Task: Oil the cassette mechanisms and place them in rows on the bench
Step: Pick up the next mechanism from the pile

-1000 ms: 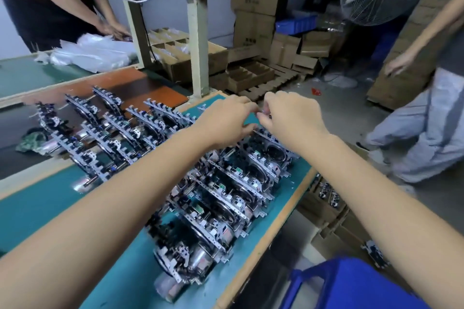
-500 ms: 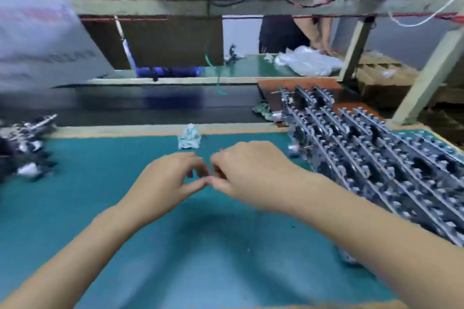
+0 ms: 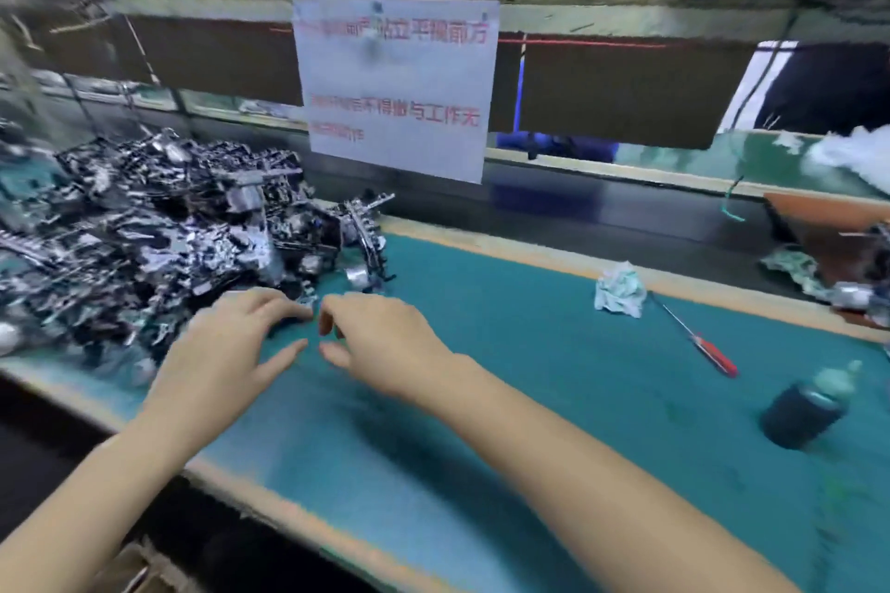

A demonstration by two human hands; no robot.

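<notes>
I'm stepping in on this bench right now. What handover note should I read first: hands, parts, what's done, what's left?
Left hand: open, holding nothing, fingers reaching toward the pile.
Right hand: open, holding nothing, beside the left.
Pile of cassette mechanisms: heaped at the left end of the green bench mat, unsorted.
Dark bottle, possibly the oil, stands on the mat to the right; red-handled screwdriver and crumpled rag lie near it.
Done: no finished rows can be made out in this view.
Left: pick a mechanism, oil it, set it in a row.
</notes>
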